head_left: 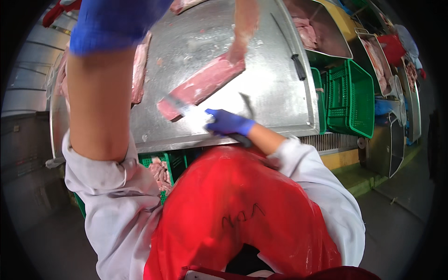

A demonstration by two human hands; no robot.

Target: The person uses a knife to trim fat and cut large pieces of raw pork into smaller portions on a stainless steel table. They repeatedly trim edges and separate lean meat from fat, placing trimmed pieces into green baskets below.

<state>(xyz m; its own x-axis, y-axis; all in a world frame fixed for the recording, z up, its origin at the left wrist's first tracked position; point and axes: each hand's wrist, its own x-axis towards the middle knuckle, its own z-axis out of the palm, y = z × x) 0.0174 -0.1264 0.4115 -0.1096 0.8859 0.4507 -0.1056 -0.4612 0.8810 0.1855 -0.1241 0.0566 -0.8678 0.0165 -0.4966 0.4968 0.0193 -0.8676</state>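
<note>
A long slab of pink raw meat (200, 88) lies slantwise on the steel table (280, 109). My right hand (229, 123), in a blue glove, is closed around a knife at the slab's near side. The knife's blurred blade (176, 101) crosses the near end of the meat. From the slab's far end a smeared pale pink strip (245, 28) runs to the top edge; I cannot make out its kind. My left hand (119, 23), also blue-gloved, is raised close to the camera at the upper left, its fingers hidden or out of view.
Another knife (297, 65) with a black handle lies along the table's right side. More meat (140, 70) sits behind my left forearm. Green crates (352, 100) and metal bins of meat (310, 35) stand to the right. Below the near edge is a green crate of meat pieces (160, 173).
</note>
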